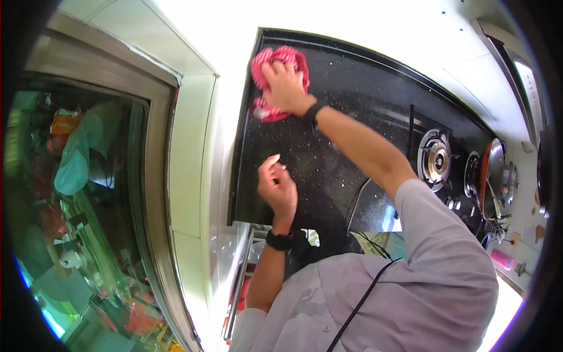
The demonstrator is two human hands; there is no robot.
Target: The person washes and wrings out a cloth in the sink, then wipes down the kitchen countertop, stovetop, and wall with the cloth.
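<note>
Under my right hand (286, 87) is a red-and-white patterned cloth (262, 66), bunched at the far left corner of the black speckled countertop (328, 152). My fingers press into it and grip its folds, and part of it spreads out below the hand. Nearer my body, my left hand (278, 188) hovers close to the counter's left side. Its fingers are loosely curled with gaps between them, and nothing shows in them. A dark band circles each wrist.
A gas burner (436, 159) is set in the counter to the right, with a second burner (471, 173) and a lidded pan (492, 170) beyond. White wall borders the counter's far edge. On the left is a framed glass window (88, 205) with assorted items behind it.
</note>
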